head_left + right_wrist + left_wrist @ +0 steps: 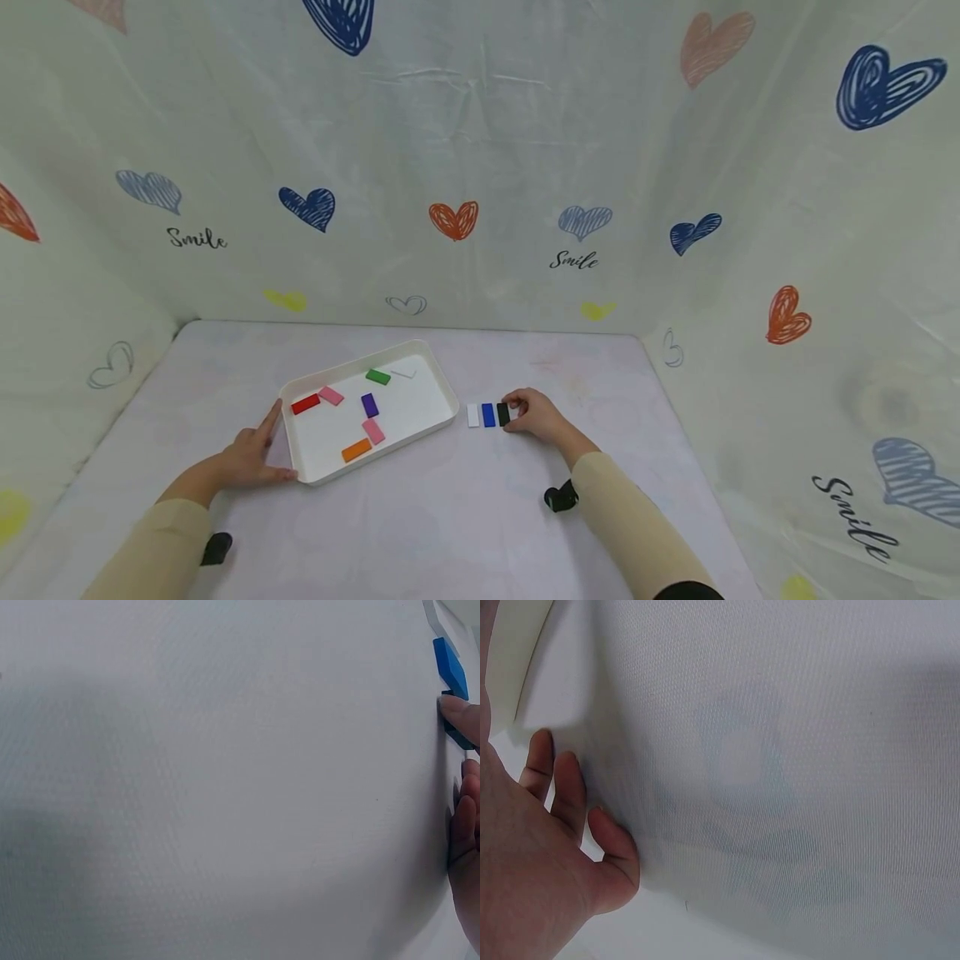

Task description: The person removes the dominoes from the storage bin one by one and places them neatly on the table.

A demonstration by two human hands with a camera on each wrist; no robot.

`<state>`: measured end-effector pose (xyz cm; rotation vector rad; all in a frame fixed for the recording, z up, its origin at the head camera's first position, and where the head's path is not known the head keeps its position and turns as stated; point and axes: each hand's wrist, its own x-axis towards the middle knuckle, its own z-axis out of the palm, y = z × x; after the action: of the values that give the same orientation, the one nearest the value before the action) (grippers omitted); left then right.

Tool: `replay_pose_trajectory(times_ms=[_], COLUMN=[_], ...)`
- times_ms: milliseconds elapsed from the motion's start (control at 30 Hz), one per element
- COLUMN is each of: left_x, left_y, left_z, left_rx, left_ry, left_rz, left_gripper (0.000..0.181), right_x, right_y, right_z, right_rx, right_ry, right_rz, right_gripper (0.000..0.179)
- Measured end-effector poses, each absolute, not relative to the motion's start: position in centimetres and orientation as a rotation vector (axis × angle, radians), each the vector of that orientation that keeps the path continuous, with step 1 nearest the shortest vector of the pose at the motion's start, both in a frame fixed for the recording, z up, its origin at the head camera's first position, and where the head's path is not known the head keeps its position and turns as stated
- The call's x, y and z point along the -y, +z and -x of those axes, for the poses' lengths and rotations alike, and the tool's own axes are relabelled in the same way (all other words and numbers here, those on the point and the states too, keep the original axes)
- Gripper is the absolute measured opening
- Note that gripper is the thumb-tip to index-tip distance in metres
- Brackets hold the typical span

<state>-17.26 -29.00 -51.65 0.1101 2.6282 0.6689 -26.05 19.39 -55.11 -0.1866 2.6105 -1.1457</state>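
My right hand pinches a small black block between thumb and fingers, at the right end of a short row. Beside it stand a blue block and a white block. In the right wrist view the thumb lies on the dark block beside the blue one. My left hand rests at the left end of a white tray, thumb and fingers spread along its outer edge. Only that hand and the pale tabletop fill most of the left wrist view.
Inside the tray lie a red block, a green block, a purple block, an orange block, two pink blocks and a faint white outline. Behind the white table hangs a heart-patterned curtain.
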Motion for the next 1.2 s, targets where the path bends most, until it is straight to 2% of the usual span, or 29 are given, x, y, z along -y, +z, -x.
replay_pose_trajectory(times_ms=[367,600,1200], left_x=[29.9,30.3,29.0], left_y=[-52.1,-53.1,-51.6], left_z=[17.2,17.3,17.3], left_rx=[-2.633,-2.64,-2.648], left_ry=[0.683,0.715,0.682], left_rz=[-0.096,-0.113,-0.107], left_gripper=[0.134,0.14,0.128], right_x=[-17.3,-14.7,-6.8], right_y=[-52.5,-50.8,-49.7], right_z=[26.7,26.9,26.0], right_rx=[-2.557,-2.495,-2.337], right_ry=[-1.266,-1.345,-1.369], right_rz=[0.209,0.325,0.617], right_gripper=[0.05,0.05,0.045])
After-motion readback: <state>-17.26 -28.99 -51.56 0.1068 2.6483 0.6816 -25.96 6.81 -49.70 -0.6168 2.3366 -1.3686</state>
